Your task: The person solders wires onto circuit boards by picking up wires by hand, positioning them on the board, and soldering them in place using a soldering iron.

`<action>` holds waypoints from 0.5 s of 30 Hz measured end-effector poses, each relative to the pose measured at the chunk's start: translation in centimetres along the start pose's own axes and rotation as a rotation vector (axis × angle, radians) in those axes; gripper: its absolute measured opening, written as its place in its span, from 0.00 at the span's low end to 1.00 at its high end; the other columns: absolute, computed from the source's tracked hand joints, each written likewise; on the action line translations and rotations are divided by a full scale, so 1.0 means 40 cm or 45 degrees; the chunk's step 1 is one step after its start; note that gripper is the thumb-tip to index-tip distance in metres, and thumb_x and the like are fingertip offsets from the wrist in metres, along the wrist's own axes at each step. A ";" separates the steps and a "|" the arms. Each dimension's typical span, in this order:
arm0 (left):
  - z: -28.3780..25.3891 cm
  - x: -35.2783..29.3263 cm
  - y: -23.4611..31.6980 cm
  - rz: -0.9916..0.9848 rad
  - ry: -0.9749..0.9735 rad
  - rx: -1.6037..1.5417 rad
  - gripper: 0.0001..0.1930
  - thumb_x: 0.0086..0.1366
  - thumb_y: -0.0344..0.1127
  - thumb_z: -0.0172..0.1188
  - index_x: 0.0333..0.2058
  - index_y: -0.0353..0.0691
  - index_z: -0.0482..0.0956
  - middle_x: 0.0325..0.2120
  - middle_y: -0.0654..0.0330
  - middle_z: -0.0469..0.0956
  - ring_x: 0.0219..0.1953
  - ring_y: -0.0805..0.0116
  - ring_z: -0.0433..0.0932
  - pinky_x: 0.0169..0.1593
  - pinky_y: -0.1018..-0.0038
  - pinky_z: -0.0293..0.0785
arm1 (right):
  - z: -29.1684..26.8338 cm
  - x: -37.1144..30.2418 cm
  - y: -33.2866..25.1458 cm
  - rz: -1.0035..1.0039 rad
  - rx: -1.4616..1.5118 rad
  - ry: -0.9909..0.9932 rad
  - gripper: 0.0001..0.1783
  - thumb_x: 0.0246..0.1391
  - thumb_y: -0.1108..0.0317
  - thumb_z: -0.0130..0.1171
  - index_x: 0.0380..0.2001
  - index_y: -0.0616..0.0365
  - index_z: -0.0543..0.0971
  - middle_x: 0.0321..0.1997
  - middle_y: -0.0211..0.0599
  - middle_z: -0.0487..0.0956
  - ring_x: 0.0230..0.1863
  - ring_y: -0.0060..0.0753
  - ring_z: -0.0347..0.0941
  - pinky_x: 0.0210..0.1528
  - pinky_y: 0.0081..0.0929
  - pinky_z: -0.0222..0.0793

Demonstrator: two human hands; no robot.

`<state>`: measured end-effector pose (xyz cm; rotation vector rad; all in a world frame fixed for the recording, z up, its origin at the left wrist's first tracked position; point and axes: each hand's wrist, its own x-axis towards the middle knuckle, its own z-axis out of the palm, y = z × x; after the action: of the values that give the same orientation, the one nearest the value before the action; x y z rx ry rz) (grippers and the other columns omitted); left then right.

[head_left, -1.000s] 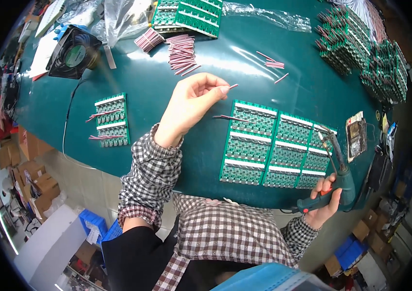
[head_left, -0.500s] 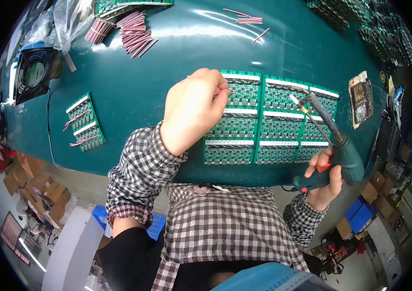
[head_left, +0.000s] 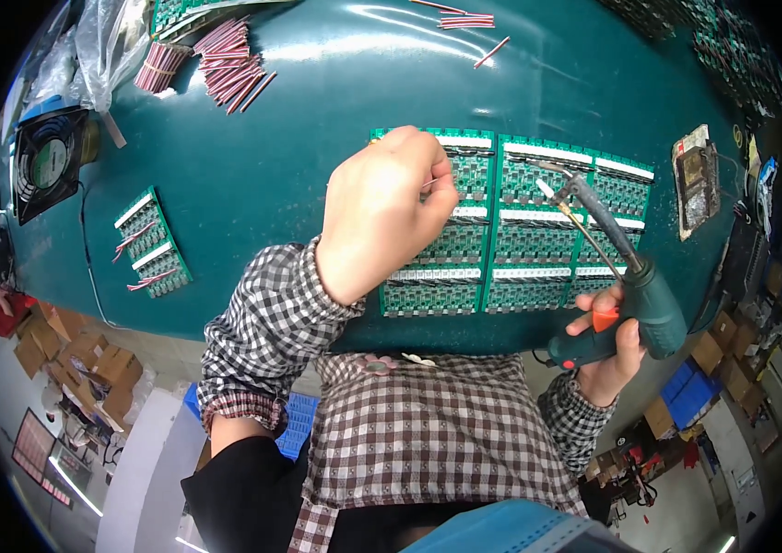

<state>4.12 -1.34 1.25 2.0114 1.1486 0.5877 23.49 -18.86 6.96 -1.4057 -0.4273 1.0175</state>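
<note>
As the head view shows, your left hand (head_left: 386, 214) is over the left side of the green boards (head_left: 531, 244), its fingers pinching what looks like a thin wire (head_left: 428, 183), mostly hidden. Your right hand (head_left: 605, 370) curls round the green soldering tool (head_left: 656, 313), which reaches over the boards. Red-and-white wires (head_left: 232, 69) lie piled on the table (head_left: 252, 175).

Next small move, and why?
Probably ease the soldering gun leftward: the right hand holds it with its tip over the middle column of boards, apart from the left hand, which pinches a thin wire over the left column.
</note>
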 end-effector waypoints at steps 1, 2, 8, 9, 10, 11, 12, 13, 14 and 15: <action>0.003 0.001 -0.003 -0.002 -0.004 -0.003 0.06 0.45 0.26 0.59 0.20 0.39 0.70 0.19 0.58 0.71 0.22 0.60 0.73 0.26 0.69 0.70 | 0.002 0.000 0.001 0.003 -0.002 0.003 0.27 0.52 0.60 0.55 0.49 0.72 0.65 0.34 0.45 0.72 0.37 0.44 0.75 0.26 0.29 0.80; 0.004 0.000 -0.005 0.029 0.009 0.010 0.06 0.44 0.26 0.59 0.20 0.39 0.69 0.19 0.58 0.71 0.22 0.59 0.73 0.26 0.68 0.69 | 0.004 -0.002 0.002 0.015 -0.022 0.009 0.27 0.52 0.60 0.55 0.48 0.72 0.65 0.34 0.45 0.72 0.37 0.44 0.75 0.26 0.29 0.79; -0.006 -0.002 -0.005 0.065 0.024 -0.050 0.06 0.45 0.25 0.58 0.20 0.39 0.69 0.19 0.58 0.70 0.22 0.58 0.72 0.25 0.68 0.69 | 0.014 -0.006 0.004 0.074 -0.092 0.020 0.27 0.52 0.61 0.56 0.47 0.71 0.66 0.34 0.45 0.73 0.37 0.44 0.75 0.27 0.29 0.79; -0.011 -0.001 -0.002 0.062 0.039 -0.078 0.06 0.45 0.25 0.58 0.20 0.39 0.69 0.19 0.58 0.70 0.22 0.58 0.72 0.25 0.68 0.69 | 0.018 -0.007 0.003 0.081 -0.101 0.015 0.26 0.51 0.61 0.56 0.47 0.72 0.66 0.34 0.45 0.73 0.37 0.43 0.75 0.27 0.29 0.79; -0.016 0.004 0.004 0.061 0.038 -0.080 0.06 0.45 0.25 0.58 0.20 0.39 0.69 0.19 0.58 0.70 0.22 0.58 0.72 0.25 0.68 0.69 | 0.021 -0.006 0.002 0.081 -0.103 0.016 0.26 0.51 0.61 0.56 0.47 0.72 0.66 0.34 0.45 0.73 0.37 0.43 0.75 0.27 0.29 0.79; -0.022 0.008 0.010 0.104 0.038 -0.082 0.06 0.45 0.25 0.58 0.21 0.39 0.69 0.19 0.58 0.70 0.22 0.57 0.72 0.25 0.68 0.69 | 0.025 -0.007 0.002 0.073 -0.138 -0.005 0.27 0.52 0.61 0.55 0.49 0.71 0.65 0.34 0.44 0.73 0.37 0.41 0.75 0.27 0.27 0.79; -0.024 0.011 0.013 0.146 0.038 -0.085 0.06 0.45 0.25 0.58 0.21 0.39 0.69 0.19 0.58 0.70 0.22 0.57 0.72 0.25 0.68 0.69 | 0.029 -0.008 0.002 0.065 -0.174 -0.025 0.27 0.54 0.61 0.54 0.50 0.71 0.64 0.34 0.44 0.73 0.36 0.38 0.75 0.26 0.25 0.78; -0.018 0.013 0.007 0.146 0.037 -0.089 0.06 0.45 0.25 0.58 0.21 0.39 0.69 0.19 0.58 0.70 0.22 0.57 0.72 0.25 0.68 0.69 | 0.032 -0.010 0.001 0.066 -0.177 -0.022 0.27 0.54 0.61 0.54 0.50 0.71 0.64 0.34 0.44 0.73 0.36 0.38 0.75 0.26 0.25 0.78; -0.011 0.017 -0.005 0.165 0.008 -0.072 0.06 0.45 0.25 0.58 0.21 0.39 0.69 0.19 0.57 0.71 0.22 0.57 0.72 0.26 0.67 0.69 | 0.035 -0.011 0.001 0.061 -0.200 -0.031 0.27 0.53 0.61 0.54 0.50 0.71 0.64 0.34 0.44 0.72 0.36 0.38 0.75 0.26 0.25 0.78; -0.006 0.020 -0.015 0.183 -0.020 -0.055 0.06 0.45 0.26 0.58 0.21 0.39 0.69 0.20 0.57 0.71 0.22 0.56 0.72 0.26 0.67 0.69 | 0.038 -0.012 0.001 0.056 -0.223 -0.040 0.27 0.53 0.62 0.54 0.50 0.72 0.65 0.34 0.44 0.72 0.35 0.38 0.75 0.26 0.25 0.78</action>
<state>4.05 -0.35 0.95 2.0694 0.9790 0.6619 22.02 -18.33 7.35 -1.5628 -0.5210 1.0590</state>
